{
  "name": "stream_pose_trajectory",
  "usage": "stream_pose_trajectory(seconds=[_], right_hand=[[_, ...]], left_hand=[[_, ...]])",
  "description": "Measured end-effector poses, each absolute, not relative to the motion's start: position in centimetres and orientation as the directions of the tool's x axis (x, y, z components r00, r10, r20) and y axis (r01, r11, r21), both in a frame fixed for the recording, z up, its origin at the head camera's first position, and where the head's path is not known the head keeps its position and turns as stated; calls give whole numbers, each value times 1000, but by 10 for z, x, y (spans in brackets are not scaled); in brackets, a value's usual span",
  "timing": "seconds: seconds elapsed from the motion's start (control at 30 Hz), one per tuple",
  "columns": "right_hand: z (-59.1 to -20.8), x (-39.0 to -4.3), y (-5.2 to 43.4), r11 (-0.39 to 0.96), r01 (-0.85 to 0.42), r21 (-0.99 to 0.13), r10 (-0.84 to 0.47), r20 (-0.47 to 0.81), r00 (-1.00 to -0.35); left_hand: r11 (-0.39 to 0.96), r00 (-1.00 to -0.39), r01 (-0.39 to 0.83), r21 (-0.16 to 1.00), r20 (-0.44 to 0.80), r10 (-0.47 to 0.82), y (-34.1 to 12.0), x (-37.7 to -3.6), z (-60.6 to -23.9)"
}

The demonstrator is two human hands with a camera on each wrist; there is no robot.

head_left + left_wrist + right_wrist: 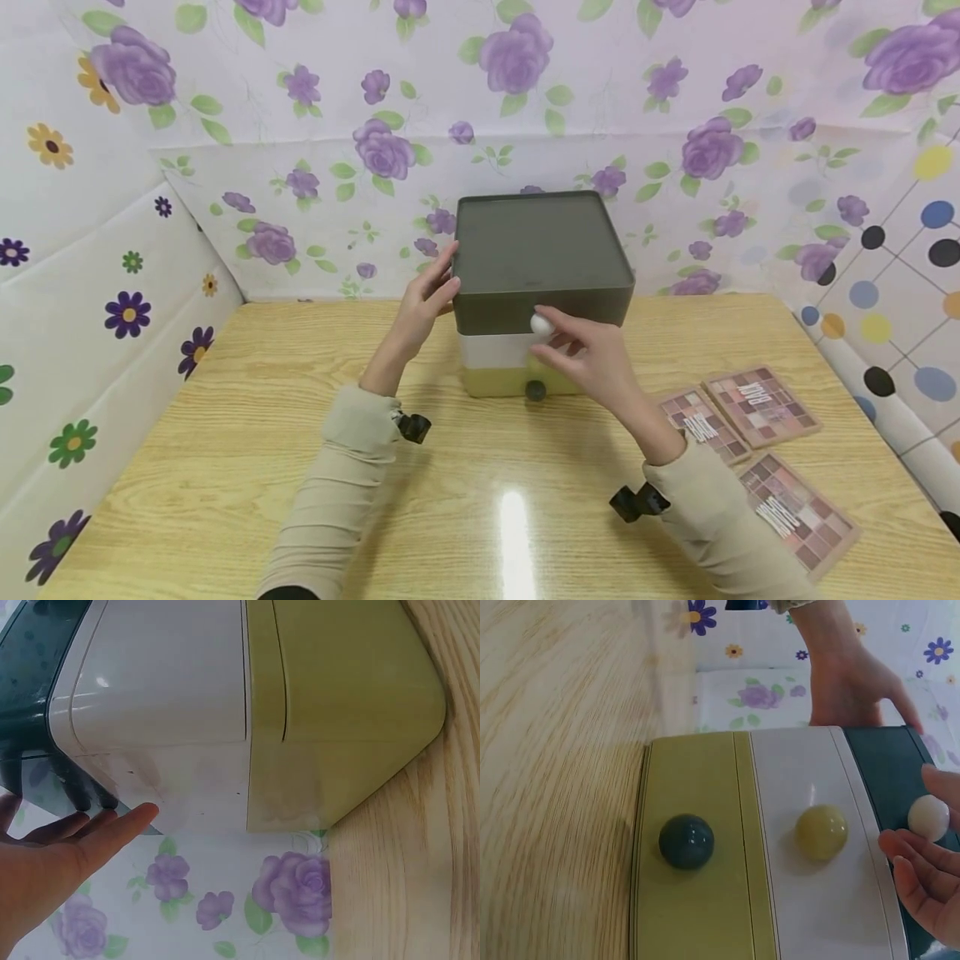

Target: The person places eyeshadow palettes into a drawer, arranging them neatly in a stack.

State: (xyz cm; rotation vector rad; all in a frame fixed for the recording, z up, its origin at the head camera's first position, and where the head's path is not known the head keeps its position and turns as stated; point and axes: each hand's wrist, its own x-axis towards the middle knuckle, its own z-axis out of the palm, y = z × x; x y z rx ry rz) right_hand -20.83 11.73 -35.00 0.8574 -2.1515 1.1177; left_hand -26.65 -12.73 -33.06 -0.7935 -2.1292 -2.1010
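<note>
From the head view we see a three-drawer box [542, 283] standing at the far middle of the desk [225, 467], close to the flowered backdrop [337, 167]: a dark grey drawer on top, a white one in the middle, a yellow-green one at the bottom. Our left hand [426, 304] lies with straight fingers against the left side of the dark top drawer. Our right hand [588, 358] is in front of the box, its fingertips at the white knob [542, 324] of the top drawer; whether they pinch it we cannot tell here. A dark knob [536, 389] sits on the bottom drawer. Three palettes [757, 408] lie on the desk to the right, well apart from the box. From the left wrist view, the left hand [52, 855] is open, its fingers [124, 823] stretched out at the dark drawer's [37, 690] side, with the white drawer [165, 712] and yellow-green drawer [337, 712] beside it. From the right wrist view we see the drawer fronts in a row: dark knob [686, 841] on the yellow-green drawer, a yellow knob [821, 832] on the white one, and the white knob [928, 817] on the dark one. The right hand's fingers [922, 877] curl loosely just beside the white knob, touching it at most lightly; a firm grip does not show. The left hand [851, 686] rests at the box's far side.
</note>
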Motion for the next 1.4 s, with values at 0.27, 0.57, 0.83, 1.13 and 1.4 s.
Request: stream_pose_trajectory(seconds=[0.27,0.57,0.83,1.13,1.4], right_hand=[[-354,-209,112,458,-737,-497,-212,744,-634],[-354,-200,112,463,-759,-459,-227,766,-601],[-354,-191,114,461,-777,-427,-255,775,-578],[-356,-182,117,449,-793,-412,-268,784,-560],[-356,-174,117,435,-807,-399,-268,799,-539]], left_hand=[[-71,-883,362,930,366,293,-125,-264,-331],[-28,-890,368,929,361,280,-124,-265,-333],[-36,-893,361,932,357,275,-124,-266,-334],[20,-897,376,926,358,257,-123,-266,-335],[31,-896,390,920,371,245,-123,-267,-337]])
